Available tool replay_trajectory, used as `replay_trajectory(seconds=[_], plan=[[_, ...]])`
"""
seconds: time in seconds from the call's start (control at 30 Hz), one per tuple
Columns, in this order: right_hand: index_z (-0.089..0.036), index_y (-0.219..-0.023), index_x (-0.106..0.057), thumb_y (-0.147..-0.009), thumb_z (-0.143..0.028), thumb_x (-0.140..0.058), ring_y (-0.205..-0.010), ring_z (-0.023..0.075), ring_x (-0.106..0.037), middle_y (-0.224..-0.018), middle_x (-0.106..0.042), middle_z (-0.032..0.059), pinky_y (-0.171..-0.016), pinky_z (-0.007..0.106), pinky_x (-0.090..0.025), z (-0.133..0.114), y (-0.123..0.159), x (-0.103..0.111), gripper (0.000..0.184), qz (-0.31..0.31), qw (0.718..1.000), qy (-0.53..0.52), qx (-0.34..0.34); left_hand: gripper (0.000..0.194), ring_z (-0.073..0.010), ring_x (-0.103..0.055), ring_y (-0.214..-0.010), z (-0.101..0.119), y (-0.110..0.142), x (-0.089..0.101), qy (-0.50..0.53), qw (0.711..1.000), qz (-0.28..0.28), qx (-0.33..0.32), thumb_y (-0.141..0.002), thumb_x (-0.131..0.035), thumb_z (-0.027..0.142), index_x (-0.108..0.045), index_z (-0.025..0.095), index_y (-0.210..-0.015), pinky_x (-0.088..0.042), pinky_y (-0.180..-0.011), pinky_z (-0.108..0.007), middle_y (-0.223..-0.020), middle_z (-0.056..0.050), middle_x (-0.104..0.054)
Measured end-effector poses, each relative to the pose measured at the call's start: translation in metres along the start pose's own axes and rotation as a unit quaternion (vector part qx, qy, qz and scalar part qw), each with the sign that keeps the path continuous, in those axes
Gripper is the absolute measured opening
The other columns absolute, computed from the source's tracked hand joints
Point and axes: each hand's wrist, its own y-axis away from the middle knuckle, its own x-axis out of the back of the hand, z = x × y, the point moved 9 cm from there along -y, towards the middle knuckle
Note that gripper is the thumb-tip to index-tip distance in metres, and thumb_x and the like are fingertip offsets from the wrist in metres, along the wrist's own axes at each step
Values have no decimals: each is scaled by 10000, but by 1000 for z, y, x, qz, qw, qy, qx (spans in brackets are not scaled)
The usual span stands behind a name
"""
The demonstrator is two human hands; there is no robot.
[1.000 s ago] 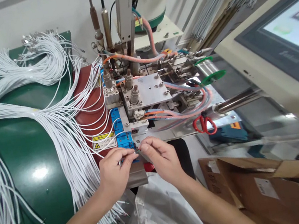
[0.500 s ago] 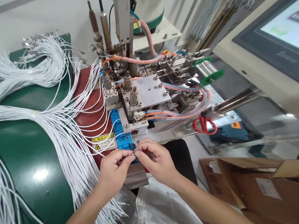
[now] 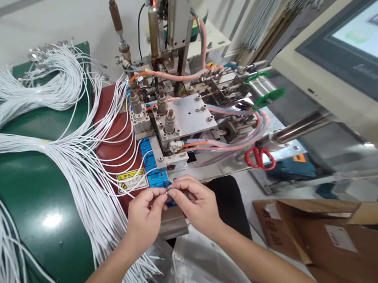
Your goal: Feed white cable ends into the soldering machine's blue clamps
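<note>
My left hand [image 3: 146, 216] is closed in a pinch just in front of the blue clamp strip [image 3: 156, 176]. A white wire [image 3: 127, 192] from the spread bundle runs in to its fingers. Fingertip to fingertip with it, my right hand [image 3: 198, 204] is pinching too, at a tiny metallic piece too small to name. Several other white wires curve across the red plate [image 3: 112, 152] into the blue strip, which sits along the left side of a bench machine [image 3: 187, 117]. The wire bundle [image 3: 64, 168] lies over a green table top [image 3: 34, 198].
Red-handled scissors [image 3: 260, 158] rest at the machine's front right, near a solder spool [image 3: 263, 90] with green flanges. A monitor [image 3: 353, 59] juts in from the right above an open cardboard box [image 3: 352, 239]. A warning label [image 3: 132, 180] marks the red plate.
The machine's upright slide and metal rod have shifted to the right and tilted, and a red light shows at the rod's top. My hands have barely moved, still pinching together.
</note>
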Motion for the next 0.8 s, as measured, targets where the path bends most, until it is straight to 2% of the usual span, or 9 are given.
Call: replay_trajectory(seconds=[0.17,0.27,0.33,0.4,0.47,0.53,0.6,0.7,0.8], plan=[[-186,-670,-583,-763,-135,-562,-638,140,-542,-669,-565,13,-597,271,-450,-2,2,0,108,33,999,29,-7,156,-119,-596,-635,-5,1,-1,7,1000,15,-7,-801,-528,258,-637,151,-835,-494,-604,-220,-751,-27,-655],[-186,-671,-571,-769,-131,-544,-626,133,-537,-669,-558,13,-589,262,-447,-10,-1,-1,115,17,998,49,18,167,-128,-605,-671,-6,2,0,11,1000,14,-10,-806,-525,266,-634,150,-857,-501,-637,-232,-777,-35,-657],[-187,-675,-567,-764,-125,-538,-620,129,-533,-670,-561,14,-580,254,-440,-17,-6,-2,112,-28,996,71,45,176,-127,-601,-663,-3,1,1,-7,1000,-5,-13,-811,-520,267,-641,153,-871,-498,-634,-233,-759,-31,-655],[-187,-680,-568,-754,-118,-532,-617,128,-528,-668,-565,13,-571,247,-431,-22,-12,-5,108,-102,988,102,60,177,-128,-591,-655,4,0,3,-51,998,-39,-28,-810,-518,256,-659,165,-866,-487,-620,-229,-739,-24,-655],[-187,-685,-571,-740,-110,-532,-614,126,-518,-662,-560,7,-560,241,-416,-24,-14,-13,102,-196,968,139,69,162,-124,-575,-641,14,0,-1,-113,988,-95,-52,-798,-522,227,-677,183,-809,-470,-602,-219,-705,-9,-651],[-185,-679,-567,-730,-106,-531,-613,125,-507,-655,-550,1,-554,238,-402,-24,-12,-18,101,-248,953,161,72,160,-118,-563,-626,19,1,-5,-156,976,-136,-68,-786,-521,198,-678,193,-755,-455,-589,-207,-677,5,-645],[-184,-652,-546,-737,-115,-525,-594,122,-496,-639,-537,-2,-542,237,-393,-21,-13,-15,111,-207,965,151,56,148,-115,-568,-613,18,0,-4,-145,981,-114,-66,-785,-519,196,-664,188,-759,-453,-575,-201,-670,6,-644],[-184,-617,-510,-768,-138,-506,-565,118,-473,-616,-510,-3,-523,238,-385,-13,-9,-3,158,-66,992,108,22,137,-125,-602,-641,8,1,3,-79,995,-20,-50,-800,-523,230,-644,171,-824,-477,-574,-207,-733,-22,-665],[-186,-610,-519,-781,-156,-506,-571,123,-465,-616,-504,-1,-538,250,-390,-9,0,-5,174,-30,995,89,30,150,-136,-622,-669,-3,3,3,-42,998,19,-38,-799,-539,252,-641,162,-861,-506,-597,-223,-782,-44,-673]])
